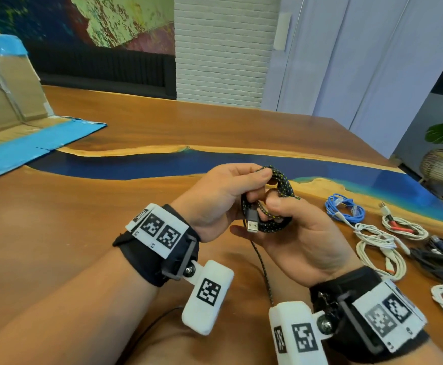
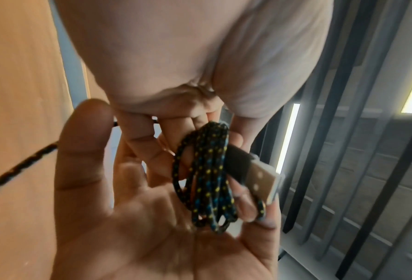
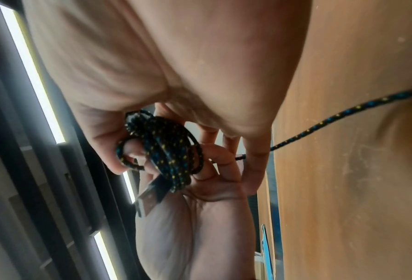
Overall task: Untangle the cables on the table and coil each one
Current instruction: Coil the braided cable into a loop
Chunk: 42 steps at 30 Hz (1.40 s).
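**Braided cable mid-coil, both hands on the bundle**

Wooden table with blue resin streak (image 1: 162, 164) — sits below and beyond the hands; the bundle is held up off it.

Left hand (image 1: 212, 196) — thumb and fingers pinch the top of the loops. Right hand (image 1: 294, 233) — palm up under the coil, thumb clamped over the lower strands, fingers curled round them.

Black braided cable flecked with yellow and blue (image 1: 275, 204) — several loops gathered between the two grips. Judged light, limp and springy; the woven sheath should give decent friction. Loops likely splay if the pinch loosens. Best hold: across all strands at one spot, not on a single loop.

Free tail (image 1: 264, 270) — drops from the bundle past the right wrist toward the person; not yet wound in.

Silver USB plug (image 1: 252, 227) — pokes out below the loops, just inside the right thumb. The stiff part; a poor place to pull from.

Off to the right of the grip: blue, white and black cables (image 1: 389, 241), some coiled, lying on the table.
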{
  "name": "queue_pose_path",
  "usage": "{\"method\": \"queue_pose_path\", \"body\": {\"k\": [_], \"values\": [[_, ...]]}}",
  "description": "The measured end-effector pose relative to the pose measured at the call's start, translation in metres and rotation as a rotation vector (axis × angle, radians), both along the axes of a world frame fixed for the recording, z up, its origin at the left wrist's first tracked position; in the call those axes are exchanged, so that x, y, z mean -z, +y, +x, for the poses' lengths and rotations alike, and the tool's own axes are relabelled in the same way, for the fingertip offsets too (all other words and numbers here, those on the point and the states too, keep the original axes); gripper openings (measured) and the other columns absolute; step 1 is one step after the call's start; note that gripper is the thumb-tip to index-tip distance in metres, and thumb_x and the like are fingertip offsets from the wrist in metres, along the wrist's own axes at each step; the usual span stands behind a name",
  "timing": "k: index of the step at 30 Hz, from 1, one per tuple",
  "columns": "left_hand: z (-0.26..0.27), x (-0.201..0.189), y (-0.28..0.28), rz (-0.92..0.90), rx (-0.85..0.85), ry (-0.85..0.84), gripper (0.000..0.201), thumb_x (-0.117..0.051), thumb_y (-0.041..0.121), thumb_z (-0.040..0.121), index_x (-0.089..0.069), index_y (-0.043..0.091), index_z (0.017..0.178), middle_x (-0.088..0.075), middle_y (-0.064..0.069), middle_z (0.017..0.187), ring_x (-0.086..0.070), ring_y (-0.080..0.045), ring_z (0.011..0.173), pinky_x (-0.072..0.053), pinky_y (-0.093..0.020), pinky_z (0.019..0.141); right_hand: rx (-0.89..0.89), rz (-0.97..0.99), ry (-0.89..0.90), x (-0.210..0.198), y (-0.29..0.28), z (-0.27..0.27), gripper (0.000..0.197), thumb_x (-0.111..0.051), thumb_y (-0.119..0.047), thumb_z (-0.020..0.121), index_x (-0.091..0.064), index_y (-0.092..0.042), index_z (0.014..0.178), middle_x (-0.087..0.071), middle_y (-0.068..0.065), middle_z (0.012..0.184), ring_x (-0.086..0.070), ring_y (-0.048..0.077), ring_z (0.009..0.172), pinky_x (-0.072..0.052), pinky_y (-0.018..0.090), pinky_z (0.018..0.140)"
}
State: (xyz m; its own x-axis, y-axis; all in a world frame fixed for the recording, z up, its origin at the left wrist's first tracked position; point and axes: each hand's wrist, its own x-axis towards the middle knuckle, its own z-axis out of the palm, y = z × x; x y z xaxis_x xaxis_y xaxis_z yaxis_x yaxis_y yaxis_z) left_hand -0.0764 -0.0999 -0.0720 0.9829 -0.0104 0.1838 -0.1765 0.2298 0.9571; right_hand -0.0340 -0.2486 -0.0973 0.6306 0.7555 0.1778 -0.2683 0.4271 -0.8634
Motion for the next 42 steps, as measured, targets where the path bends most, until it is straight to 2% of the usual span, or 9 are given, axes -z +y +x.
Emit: {"method": "queue_pose_path", "body": {"k": [4,8,11,15,20,27,31,37,42], "values": [[0.006,0.007,0.002,0.101,-0.133,-0.025,0.025,-0.057,0.019,0.102,-0.053,0.005,0.082,-0.044,-0.002,0.066,-0.051,-0.022,0.065,-0.047,-0.031,0.069,0.147,-0.105,-0.003,0.004,0.005,0.001,0.015,-0.066,-0.001,0.082,-0.066,-0.014,0.088,-0.061,0.004,0.087,-0.057,0.024,0.097,-0.049,0.05,0.086],[0.008,0.009,0.005,0.181,-0.216,-0.066,0.015,-0.057,0.016,0.104,-0.057,0.008,0.09,-0.044,0.002,0.064,-0.054,-0.027,0.066,-0.048,-0.03,0.068,0.394,-0.241,-0.011,0.005,0.003,0.014,0.028,-0.061,0.002,0.09,-0.063,-0.012,0.114,-0.067,0.006,0.091,-0.063,0.018,0.082,-0.048,0.036,0.066],[0.006,0.004,0.009,0.124,-0.204,-0.128,0.009,-0.056,0.017,0.103,-0.059,0.01,0.098,-0.042,0.002,0.064,-0.056,-0.021,0.062,-0.046,-0.024,0.063,0.566,-0.318,-0.002,0.005,-0.007,0.024,0.022,-0.055,0.006,0.092,-0.062,-0.013,0.101,-0.055,0.003,0.068,-0.048,0.016,0.053,-0.042,0.031,0.048],[0.007,0.002,0.01,0.131,-0.218,-0.185,0.008,-0.055,0.017,0.103,-0.06,0.013,0.099,-0.047,0.008,0.061,-0.056,-0.018,0.061,-0.043,-0.022,0.056,0.429,-0.249,0.003,0.0,-0.015,0.021,0.013,-0.064,-0.004,0.091,-0.06,-0.013,0.082,-0.048,0.002,0.06,-0.045,0.016,0.046,-0.044,0.028,0.042],[0.009,0.008,0.004,0.132,-0.255,-0.177,0.006,-0.055,0.014,0.103,-0.06,0.01,0.104,-0.052,0.01,0.057,-0.054,-0.016,0.059,-0.048,-0.027,0.057,0.242,-0.336,-0.11,-0.003,-0.01,0.008,0.02,-0.073,-0.029,0.079,-0.074,-0.009,0.08,-0.058,0.007,0.065,-0.054,0.017,0.051,-0.049,0.027,0.044],[0.015,0.018,0.002,0.109,-0.239,-0.159,0.011,-0.058,0.011,0.102,-0.057,0.011,0.092,-0.048,0.002,0.063,-0.052,-0.015,0.059,-0.045,-0.024,0.061,0.331,-0.337,-0.02,0.008,0.001,0.006,0.021,-0.077,-0.025,0.074,-0.079,-0.01,0.089,-0.061,0.003,0.068,-0.057,0.013,0.057,-0.047,0.024,0.047],[0.018,0.018,0.005,0.093,-0.269,-0.152,0.004,-0.063,0.01,0.098,-0.064,0.01,0.095,-0.056,0.0,0.068,-0.058,-0.018,0.07,-0.051,-0.026,0.07,0.364,-0.288,0.069,0.006,0.002,0.01,0.009,-0.066,-0.014,0.094,-0.074,-0.011,0.093,-0.059,0.002,0.067,-0.058,0.012,0.061,-0.052,0.025,0.051],[0.018,0.017,0.01,0.14,-0.309,-0.135,0.007,-0.064,0.01,0.098,-0.069,0.008,0.101,-0.061,0.001,0.069,-0.058,-0.013,0.067,-0.052,-0.024,0.063,0.235,-0.142,0.303,-0.002,-0.007,0.011,0.033,-0.055,-0.026,0.1,-0.059,-0.016,0.069,-0.056,0.004,0.073,-0.06,0.022,0.08,-0.055,0.039,0.071],[0.019,0.017,0.011,0.142,-0.354,-0.132,0.009,-0.064,0.013,0.099,-0.072,0.013,0.098,-0.063,-0.004,0.072,-0.063,-0.027,0.078,-0.057,-0.034,0.07,0.28,-0.07,0.322,-0.008,-0.009,0.011,0.058,-0.05,-0.037,0.104,-0.052,-0.019,0.049,-0.051,0.004,0.066,-0.063,0.023,0.075,-0.056,0.041,0.082]]}}
